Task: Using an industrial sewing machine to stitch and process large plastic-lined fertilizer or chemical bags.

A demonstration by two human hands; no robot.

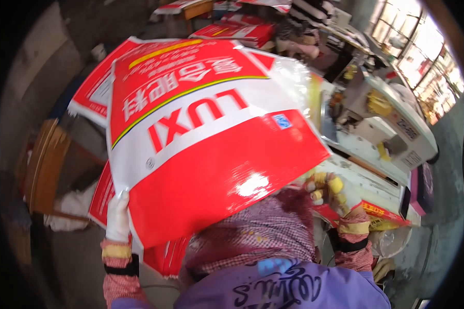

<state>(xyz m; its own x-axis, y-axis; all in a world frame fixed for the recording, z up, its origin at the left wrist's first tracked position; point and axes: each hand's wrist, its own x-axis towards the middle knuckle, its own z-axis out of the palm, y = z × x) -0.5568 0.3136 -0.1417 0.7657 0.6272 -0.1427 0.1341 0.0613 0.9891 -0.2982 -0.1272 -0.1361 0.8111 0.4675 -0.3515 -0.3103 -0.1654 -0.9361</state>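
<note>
A large red and white printed plastic sack (211, 170) spreads in front of me, its shiny red panel facing up. My left hand (118, 219), in a white glove, grips the sack's left edge near its lower corner. Below the sack's right edge is my right hand (337, 193), with yellow wrapping on its fingers. Those fingers are loosely curled and apart, with nothing visible between them. More red and white sacks lie beneath, one showing at the upper left (95, 98) and others by my lap (167, 255).
A white sewing machine (392, 118) stands on a pale worktable (368, 177) at the right. Wooden boards (44, 165) are on the left. Farther back, red sacks (242, 33) are stacked near a person in striped clothing (312, 13). A barred window (417, 41) is at the upper right.
</note>
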